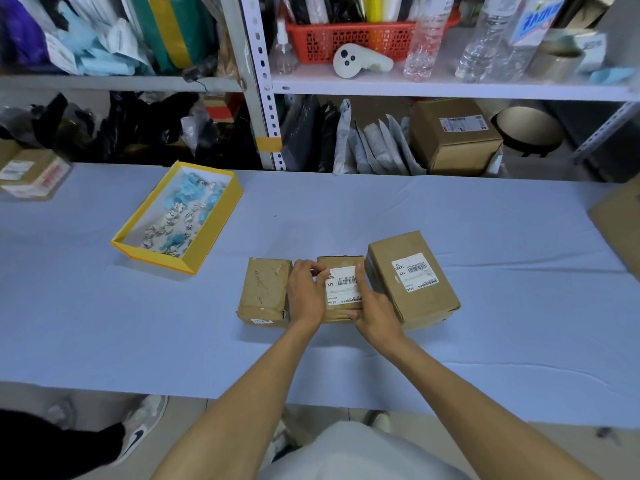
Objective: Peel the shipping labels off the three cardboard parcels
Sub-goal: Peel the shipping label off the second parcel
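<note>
Three brown cardboard parcels lie side by side on the blue table. The left parcel (265,291) shows a bare top with no large label. The middle parcel (341,263) carries a white barcode label (343,285). My left hand (306,292) rests on its left side, fingertips pinching at the label's upper left corner. My right hand (372,310) grips the middle parcel's right and near edge. The right parcel (414,282), larger and tilted, bears its own white label (414,275).
A yellow tray (211,233) with crumpled blue and white paper scraps sits to the far left of the parcels. Shelving with bags, boxes and bottles (426,46) runs behind the table. Another box (33,174) sits at the far left, a cardboard edge (620,220) at right.
</note>
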`<action>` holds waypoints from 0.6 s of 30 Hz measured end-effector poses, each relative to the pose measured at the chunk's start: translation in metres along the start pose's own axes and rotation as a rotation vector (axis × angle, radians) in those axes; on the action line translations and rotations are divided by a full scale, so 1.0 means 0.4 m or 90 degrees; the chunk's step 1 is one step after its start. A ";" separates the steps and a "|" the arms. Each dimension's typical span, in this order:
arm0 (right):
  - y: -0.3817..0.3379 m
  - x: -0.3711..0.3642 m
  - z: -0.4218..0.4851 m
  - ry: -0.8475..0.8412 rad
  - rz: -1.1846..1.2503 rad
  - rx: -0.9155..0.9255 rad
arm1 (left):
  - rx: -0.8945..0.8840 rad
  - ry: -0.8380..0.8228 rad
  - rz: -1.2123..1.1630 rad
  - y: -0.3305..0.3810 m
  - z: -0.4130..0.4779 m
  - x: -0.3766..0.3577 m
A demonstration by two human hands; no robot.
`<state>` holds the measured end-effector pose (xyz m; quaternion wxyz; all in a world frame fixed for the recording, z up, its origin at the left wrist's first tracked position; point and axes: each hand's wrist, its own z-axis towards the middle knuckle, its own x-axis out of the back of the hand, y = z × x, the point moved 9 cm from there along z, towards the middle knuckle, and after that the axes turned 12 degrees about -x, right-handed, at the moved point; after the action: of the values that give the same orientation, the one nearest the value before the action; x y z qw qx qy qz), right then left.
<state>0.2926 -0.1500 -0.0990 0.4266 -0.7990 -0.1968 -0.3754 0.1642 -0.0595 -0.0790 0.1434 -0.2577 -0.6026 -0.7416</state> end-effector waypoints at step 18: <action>0.012 -0.017 -0.003 0.007 -0.015 0.002 | 0.037 0.024 -0.031 0.017 -0.019 0.007</action>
<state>0.2907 -0.1536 -0.1064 0.4244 -0.7937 -0.2045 -0.3849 0.1639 -0.0683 -0.0732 0.1440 -0.2252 -0.6270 -0.7318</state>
